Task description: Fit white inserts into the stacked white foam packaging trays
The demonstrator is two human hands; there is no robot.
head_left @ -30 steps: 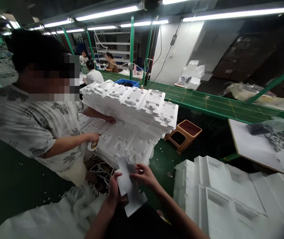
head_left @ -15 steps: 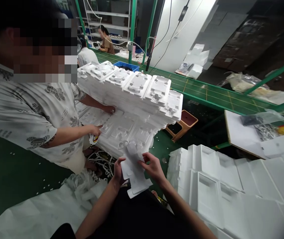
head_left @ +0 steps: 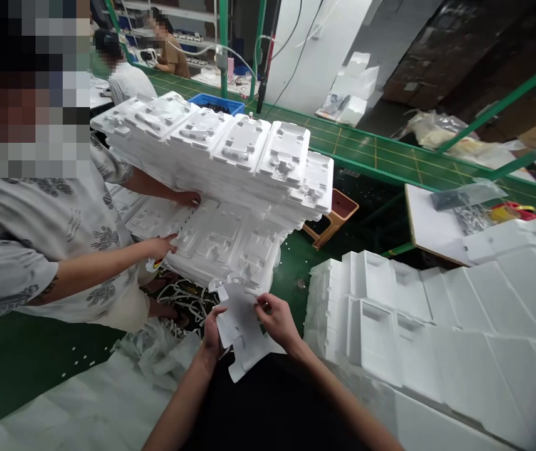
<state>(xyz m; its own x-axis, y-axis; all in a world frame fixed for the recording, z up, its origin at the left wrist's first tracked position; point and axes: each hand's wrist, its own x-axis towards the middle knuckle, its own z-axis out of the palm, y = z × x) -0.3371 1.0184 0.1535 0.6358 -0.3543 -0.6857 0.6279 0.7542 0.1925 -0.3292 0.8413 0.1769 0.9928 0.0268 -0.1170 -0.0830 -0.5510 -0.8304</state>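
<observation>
A white die-cut card sheet (head_left: 242, 319) with notched edges and flaps is held up in front of my body. My left hand (head_left: 212, 331) grips its left edge, thumb on the face turned to me. At the upper right edge, my right hand (head_left: 278, 318) pinches the sheet between thumb and fingers. Just beyond the sheet lie stacked white foam trays (head_left: 218, 241) with moulded recesses. A co-worker's two hands (head_left: 167, 245) rest at these trays, apart from mine.
White boxes (head_left: 441, 357) are stacked at the right. An orange stool (head_left: 338, 216) stands under the green workbench (head_left: 366, 153). A blue crate (head_left: 234, 105) sits behind the higher foam trays (head_left: 244, 141). Plastic sheeting (head_left: 89, 401) covers the lower left floor, near loose white strips (head_left: 185, 300).
My view has turned a little right and down, so the surroundings shift left and up. The card sheet shows more of its broad face, its lower part spread wider. Both hands still hold it.
</observation>
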